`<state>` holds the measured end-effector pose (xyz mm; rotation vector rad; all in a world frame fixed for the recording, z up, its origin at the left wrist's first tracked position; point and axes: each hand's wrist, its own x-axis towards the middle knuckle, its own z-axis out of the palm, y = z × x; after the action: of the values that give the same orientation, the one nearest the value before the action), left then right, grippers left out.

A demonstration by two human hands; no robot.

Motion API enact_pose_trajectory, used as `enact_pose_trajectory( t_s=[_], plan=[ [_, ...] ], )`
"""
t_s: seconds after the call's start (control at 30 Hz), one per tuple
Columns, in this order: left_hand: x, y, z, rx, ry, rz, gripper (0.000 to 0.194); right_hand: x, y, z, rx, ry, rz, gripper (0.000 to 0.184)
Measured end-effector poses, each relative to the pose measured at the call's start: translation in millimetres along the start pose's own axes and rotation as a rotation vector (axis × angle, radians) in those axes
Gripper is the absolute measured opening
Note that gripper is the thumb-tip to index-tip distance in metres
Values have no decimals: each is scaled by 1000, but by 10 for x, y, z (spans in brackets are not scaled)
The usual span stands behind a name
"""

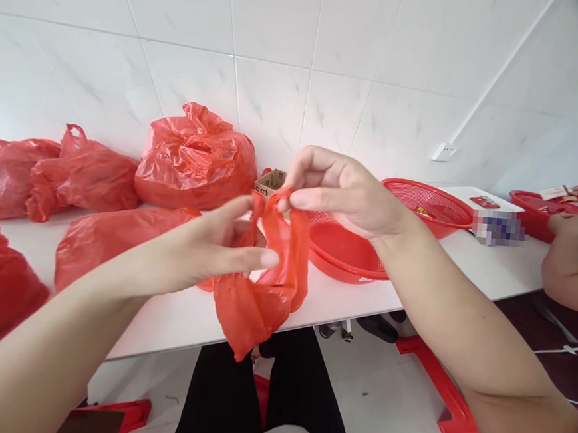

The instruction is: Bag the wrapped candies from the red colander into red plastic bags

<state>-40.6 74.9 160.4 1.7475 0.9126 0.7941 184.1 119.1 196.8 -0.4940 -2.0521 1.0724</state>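
A small red plastic bag (256,311) hangs in front of me at the table's front edge, its handles upward and its mouth partly spread. At the top, my right hand (348,194) pinches the gathered handle between thumb and fingertips. My left hand (211,247) is at the bag's left side, fingers curled at the handle and partly hidden behind the film, thumb stretched across the mouth. What the bag contains, if anything, I cannot make out. Just behind it on the table is a red plastic basket (346,251), partly covered by my right hand.
Filled red bags line the left, including a large one (198,162) by the wall. A small cardboard box (270,182) stands behind my hands. Farther right are another red basket (430,204) and a co-worker's hands (568,225) at a red basket. A red stool (447,396) is below.
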Motion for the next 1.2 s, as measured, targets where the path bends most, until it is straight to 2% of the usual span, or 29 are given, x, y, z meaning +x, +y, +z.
enact_pose_trajectory(
  t_s=[0.07, 0.13, 0.27, 0.33, 0.4, 0.53, 0.6, 0.7, 0.77, 0.87, 0.9, 0.97, 1.07, 1.13, 1.2],
  plan=[
    [138, 24, 52, 69, -79, -74, 33, 118, -49, 141, -14, -104, -57, 6],
    [236, 16, 77, 21, -57, -98, 25, 185, -35, 233, -57, -123, -90, 5],
    [285, -64, 10, -198, 39, -136, 34, 149, 207, 258, -101, 11, -44, 12],
    [277, -107, -47, -240, 72, -151, 35, 83, 353, 249, -66, 18, -10, 15],
    [280, -142, -91, -249, 57, -164, 37, 17, 449, 258, -62, 31, 17, 11],
    [323, -186, -138, -249, 43, -127, 34, -96, 434, 292, -71, 148, 7, 7],
    [338, -182, -155, -258, 55, -81, 31, -147, 371, 295, -16, 115, -22, 8],
    [320, -137, -169, -140, 37, -28, 28, -185, 333, 301, 4, 58, -73, 7],
    [291, -106, -163, 34, -8, -23, 19, -163, 387, 321, -10, 129, -88, 3],
    [258, -120, -134, 284, -36, 18, 8, -85, 576, 379, 23, 170, 19, 19],
    [254, -146, -120, 357, 6, 45, 11, -61, 649, 402, 28, 146, 77, 24],
    [256, -219, -92, 550, 179, 138, 18, -33, 779, 446, 17, 109, 153, 28],
    [275, -327, -55, 811, 439, 364, 24, -37, 878, 483, 37, 102, 132, 26],
    [288, -373, -41, 846, 507, 484, 25, -52, 875, 481, 81, 69, 112, 20],
    [283, -409, -35, 829, 504, 501, 25, -61, 844, 456, 99, 56, 112, 19]
  ],
)
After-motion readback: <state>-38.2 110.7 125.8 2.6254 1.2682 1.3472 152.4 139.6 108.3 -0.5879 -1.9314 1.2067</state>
